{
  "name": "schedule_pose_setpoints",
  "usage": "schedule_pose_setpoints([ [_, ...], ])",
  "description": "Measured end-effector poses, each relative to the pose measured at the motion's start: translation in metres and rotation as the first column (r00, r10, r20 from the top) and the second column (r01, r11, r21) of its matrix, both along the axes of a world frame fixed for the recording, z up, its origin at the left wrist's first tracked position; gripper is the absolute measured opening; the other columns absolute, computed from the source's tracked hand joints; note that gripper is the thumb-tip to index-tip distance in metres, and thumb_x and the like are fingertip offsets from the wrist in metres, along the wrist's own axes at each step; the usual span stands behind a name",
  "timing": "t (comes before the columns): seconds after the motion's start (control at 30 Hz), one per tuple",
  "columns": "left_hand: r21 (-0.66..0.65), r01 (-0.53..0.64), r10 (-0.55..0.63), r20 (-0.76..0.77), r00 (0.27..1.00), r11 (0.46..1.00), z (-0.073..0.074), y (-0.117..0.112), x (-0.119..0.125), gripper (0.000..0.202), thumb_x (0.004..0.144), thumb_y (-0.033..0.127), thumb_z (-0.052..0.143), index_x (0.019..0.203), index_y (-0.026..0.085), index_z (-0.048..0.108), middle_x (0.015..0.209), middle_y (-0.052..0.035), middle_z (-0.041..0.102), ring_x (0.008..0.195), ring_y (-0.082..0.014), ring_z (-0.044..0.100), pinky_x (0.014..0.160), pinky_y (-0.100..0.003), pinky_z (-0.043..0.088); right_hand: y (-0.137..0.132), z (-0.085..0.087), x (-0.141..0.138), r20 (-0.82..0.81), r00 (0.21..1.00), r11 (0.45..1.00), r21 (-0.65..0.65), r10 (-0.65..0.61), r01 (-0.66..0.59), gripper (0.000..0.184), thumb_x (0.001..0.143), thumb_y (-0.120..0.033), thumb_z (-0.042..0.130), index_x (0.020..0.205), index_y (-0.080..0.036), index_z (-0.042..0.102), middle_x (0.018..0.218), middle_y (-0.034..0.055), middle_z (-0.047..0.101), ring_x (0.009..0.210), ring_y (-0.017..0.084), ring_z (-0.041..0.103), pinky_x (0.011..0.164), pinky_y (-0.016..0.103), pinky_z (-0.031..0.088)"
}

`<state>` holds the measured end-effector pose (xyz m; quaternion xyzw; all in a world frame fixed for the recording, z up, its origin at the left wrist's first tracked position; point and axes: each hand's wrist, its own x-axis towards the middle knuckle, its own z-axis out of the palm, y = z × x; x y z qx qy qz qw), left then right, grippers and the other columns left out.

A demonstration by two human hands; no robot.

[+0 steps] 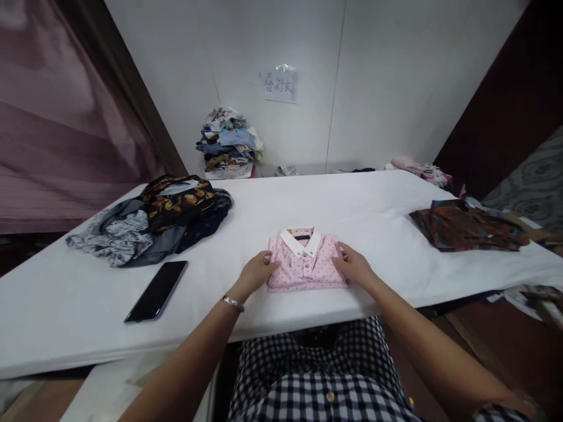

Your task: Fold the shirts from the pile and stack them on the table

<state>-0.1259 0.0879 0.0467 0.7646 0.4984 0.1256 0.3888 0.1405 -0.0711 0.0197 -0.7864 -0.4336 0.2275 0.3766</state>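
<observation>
A pink dotted shirt [294, 272] with a white collar lies folded into a compact rectangle, collar away from me, near the front edge of the table. My left hand [256, 273] grips its left side, thumb on top and fingers at the edge. On the opposite side, my right hand [353, 265] pinches the shirt's right edge in the same way. The undersides of the fingers are partly hidden by the cloth. A silver bracelet [233, 303] circles my left wrist.
A loose heap of shirts [176, 214] sits on the left of the white-covered table [281, 202], with a black phone [158, 291] before it. Folded brown patterned clothes [468, 225] lie at the right. Behind the table rises a clothes pile [231, 143] against the wall.
</observation>
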Motion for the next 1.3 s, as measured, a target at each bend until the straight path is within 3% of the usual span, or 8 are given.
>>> schedule_pose_setpoints([
  [0.27,0.566,0.210,-0.238,-0.023,0.971,0.798,0.010,-0.011,0.034,0.054,0.094,0.045,0.042,0.140,0.017,0.045,0.154,-0.0134,0.035,0.143,-0.0273,0.028,0.117,-0.045,0.024,0.022,0.021,-0.029,0.387,0.901,0.957,0.126,0.195,-0.262,0.067,0.091,-0.052,0.046,0.149,-0.021,0.035,0.160,0.0091,0.020,0.148,0.026,0.012,0.118,0.047,0.014],
  [0.43,0.455,0.464,-0.367,-0.288,0.884,0.760,-0.027,-0.015,0.049,0.061,0.094,0.051,0.038,0.145,0.019,0.039,0.155,-0.0132,0.033,0.146,-0.0304,0.021,0.117,-0.052,0.016,0.031,-0.005,-0.042,0.341,0.855,0.921,-0.173,0.390,-0.350,0.070,0.091,-0.058,0.040,0.150,-0.020,0.032,0.159,0.0115,0.018,0.148,0.028,0.009,0.117,0.051,0.006],
  [0.63,0.435,0.456,-0.368,-0.273,0.889,0.777,-0.035,-0.012,0.049,0.063,0.094,0.053,0.035,0.147,0.018,0.037,0.156,-0.0120,0.030,0.147,-0.0293,0.018,0.118,-0.050,0.013,0.032,-0.014,-0.039,0.326,0.866,0.925,-0.154,0.378,-0.346,0.071,0.091,-0.059,0.039,0.150,-0.019,0.033,0.160,0.0096,0.016,0.149,0.026,0.007,0.118,0.049,0.004],
  [0.73,0.357,0.397,-0.361,-0.167,0.918,0.845,-0.028,-0.008,0.045,0.061,0.095,0.051,0.033,0.146,0.017,0.038,0.157,-0.0111,0.030,0.147,-0.0254,0.019,0.119,-0.046,0.013,0.028,-0.009,-0.031,0.210,0.913,0.937,-0.060,0.349,-0.344,0.070,0.090,-0.058,0.043,0.148,-0.020,0.038,0.158,0.0095,0.024,0.148,0.026,0.014,0.119,0.049,0.009],
  [0.87,0.285,0.024,-0.042,0.056,0.998,0.958,-0.018,-0.005,0.027,0.060,0.094,0.048,0.036,0.143,0.014,0.040,0.154,-0.0143,0.034,0.142,-0.0241,0.032,0.115,-0.038,0.027,0.001,-0.008,-0.016,0.020,0.998,0.988,0.142,0.060,-0.062,0.067,0.087,-0.053,0.050,0.147,-0.024,0.039,0.157,0.0066,0.029,0.145,0.025,0.024,0.117,0.045,0.023],
  [1.03,0.043,-0.133,0.131,0.040,0.991,0.990,-0.007,-0.005,0.017,0.073,0.086,0.054,0.052,0.144,0.012,0.036,0.143,-0.0205,0.049,0.129,-0.0320,0.049,0.107,-0.043,0.038,-0.023,-0.012,-0.012,-0.245,0.961,0.989,0.033,-0.129,0.141,0.079,0.079,-0.045,0.063,0.149,-0.023,0.035,0.145,0.0136,0.047,0.122,0.029,0.055,0.102,0.045,0.043],
  [1.17,-0.311,-0.137,0.222,0.255,0.941,0.940,0.001,-0.005,0.028,0.072,0.080,0.044,0.064,0.140,0.011,0.040,0.138,-0.0213,0.054,0.122,-0.0306,0.056,0.099,-0.041,0.047,-0.011,-0.010,-0.024,-0.335,0.940,0.978,0.165,-0.066,0.127,0.080,0.069,-0.030,0.072,0.144,-0.023,0.044,0.144,0.0094,0.049,0.129,0.027,0.048,0.109,0.042,0.037],
  [1.3,-0.647,0.100,0.223,0.398,0.890,0.756,0.010,-0.008,0.037,0.051,0.081,0.042,0.061,0.124,0.016,0.057,0.112,-0.0148,0.071,0.098,-0.0271,0.070,0.082,-0.040,0.057,0.009,-0.003,-0.030,-0.386,0.922,0.968,0.237,0.015,0.084,0.083,0.068,-0.025,0.071,0.145,-0.021,0.041,0.146,0.0070,0.047,0.134,0.024,0.044,0.112,0.039,0.034],
])
